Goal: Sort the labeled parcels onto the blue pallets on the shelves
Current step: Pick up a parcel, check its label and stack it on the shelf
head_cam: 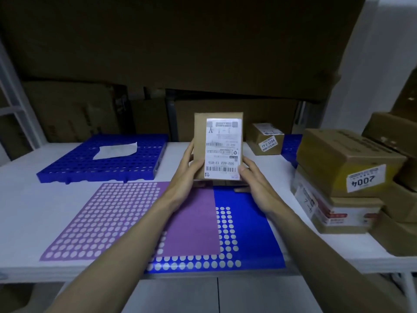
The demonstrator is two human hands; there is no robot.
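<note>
A small brown parcel (218, 141) with a white shipping label stands upright above the middle of the white shelf. My left hand (188, 175) grips its left edge and my right hand (255, 181) grips its lower right corner, thumb on the label. A blue pallet (74, 163) lies at the back left with a flat white packet (115, 150) on it. Under my forearms lie a purple dotted sheet (112, 218) and a blue dotted sheet (250, 231). Another blue pallet (290, 146) shows at the back right, partly hidden by boxes.
A small labeled box (266, 140) sits at the back right. Stacked labeled cardboard boxes (345, 168) crowd the shelf's right side. Large cartons (74, 109) line the back wall. The shelf's front edge (67, 274) runs along the bottom.
</note>
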